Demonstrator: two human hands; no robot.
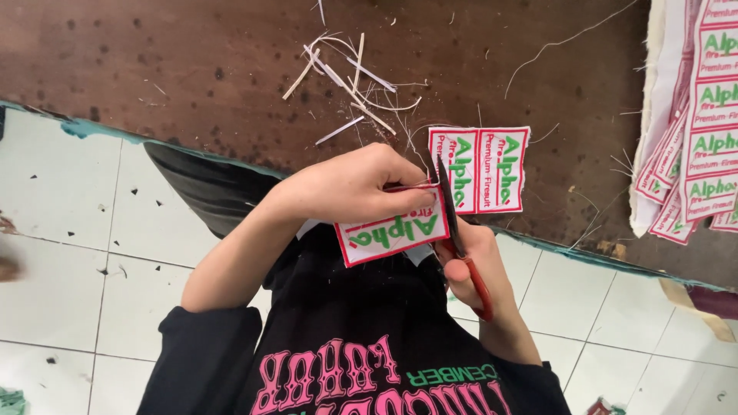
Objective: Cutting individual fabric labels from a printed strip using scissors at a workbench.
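— Patch strip (430,196), item one: where is it?
— At the near table (192,69) edge. White cloth patches with red borders and green lettering, joined in a row. Two lie flat on the brown table; one end hangs past the edge, over the lap.
— Hands?
— Left hand (354,188) closed over the strip, fingers curled, pinching the overhanging patch. Right hand (473,265) shut round the red handles of the scissors (455,223), below the table edge.
— Scissors?
— Dark blades pointing up across the strip, at the border between the held patch and the flat pair. How far the blades are parted I cannot tell.
— Other stock?
— Patch stack (699,115), far right, same kind, overlapping, on white cloth; well apart from the hands. Trimmings (346,77), white slivers and threads, scattered just beyond the strip.
— Open room?
— Bare brown table to the left of the trimmings. Below the edge, white tiled floor (77,230) on both sides of the black sweater (346,353).
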